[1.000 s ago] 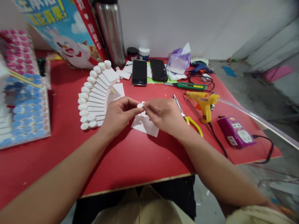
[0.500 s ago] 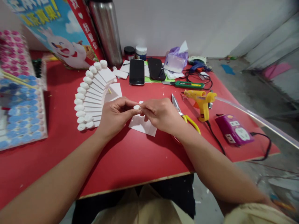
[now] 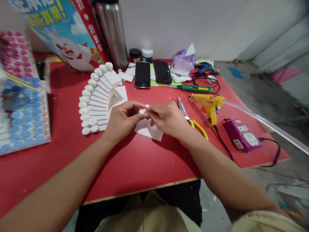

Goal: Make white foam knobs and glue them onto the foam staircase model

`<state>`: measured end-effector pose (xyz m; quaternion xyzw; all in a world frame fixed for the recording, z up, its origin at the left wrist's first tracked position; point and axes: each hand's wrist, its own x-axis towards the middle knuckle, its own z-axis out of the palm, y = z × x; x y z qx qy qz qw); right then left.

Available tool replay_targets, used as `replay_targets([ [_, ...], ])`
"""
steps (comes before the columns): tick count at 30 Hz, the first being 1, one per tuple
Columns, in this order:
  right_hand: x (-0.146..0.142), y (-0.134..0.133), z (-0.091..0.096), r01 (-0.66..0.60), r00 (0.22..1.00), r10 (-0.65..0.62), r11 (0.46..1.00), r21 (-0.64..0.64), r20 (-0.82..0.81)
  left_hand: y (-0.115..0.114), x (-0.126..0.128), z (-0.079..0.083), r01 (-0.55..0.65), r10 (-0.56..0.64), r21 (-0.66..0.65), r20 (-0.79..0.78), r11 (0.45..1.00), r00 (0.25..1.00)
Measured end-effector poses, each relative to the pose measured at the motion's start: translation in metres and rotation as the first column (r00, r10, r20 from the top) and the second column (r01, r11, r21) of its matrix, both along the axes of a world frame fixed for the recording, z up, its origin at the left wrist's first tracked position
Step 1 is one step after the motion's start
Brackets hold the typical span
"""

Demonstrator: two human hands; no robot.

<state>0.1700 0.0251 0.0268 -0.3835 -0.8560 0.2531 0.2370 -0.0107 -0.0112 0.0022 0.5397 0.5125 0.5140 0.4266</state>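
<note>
Over the middle of the red table [image 3: 135,164], my left hand [image 3: 122,120] and my right hand [image 3: 167,118] meet and pinch a small white foam piece [image 3: 143,111] between their fingertips. A flat white foam sheet [image 3: 148,129] lies on the table right under them. To the left stands a curved white foam staircase [image 3: 98,98] edged with round white knobs. Yellow-handled scissors [image 3: 190,118] lie just right of my right hand.
A yellow glue gun [image 3: 209,104] and a purple power strip [image 3: 242,138] sit at the right. Two phones [image 3: 143,74], a green utility knife [image 3: 193,87], small jars, a steel flask [image 3: 112,33] and a printed box stand at the back. A blue and pink model [image 3: 20,96] fills the left.
Both hands stay pinched on the small white piece with only slight finger shifts. The view has swayed a little.
</note>
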Motion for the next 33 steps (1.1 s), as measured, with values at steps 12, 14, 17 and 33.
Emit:
replay_targets([
  [12, 0.007, 0.014, 0.01, -0.283, 0.844, -0.332, 0.393, -0.875, -0.422, 0.0, -0.002, 0.008, 0.037, -0.037, -0.002, -0.03, 0.999, 0.999],
  [14, 0.007, 0.014, 0.01, -0.296, 0.846, -0.329, 0.363, -0.884, -0.419, 0.0, -0.002, 0.007, 0.016, -0.016, 0.006, -0.035, 1.0, 0.999],
  [17, 0.007, 0.011, 0.01, -0.294, 0.849, -0.316, 0.385, -0.875, -0.424, 0.002, -0.003, 0.006, 0.006, -0.006, -0.006, -0.02, 1.0, 1.0],
  [33, 0.002, 0.004, 0.009, 0.056, 0.976, -0.122, 0.941, -0.334, -0.182, 0.003, -0.001, 0.006, -0.014, 0.015, -0.06, 0.022, 0.998, 1.0],
])
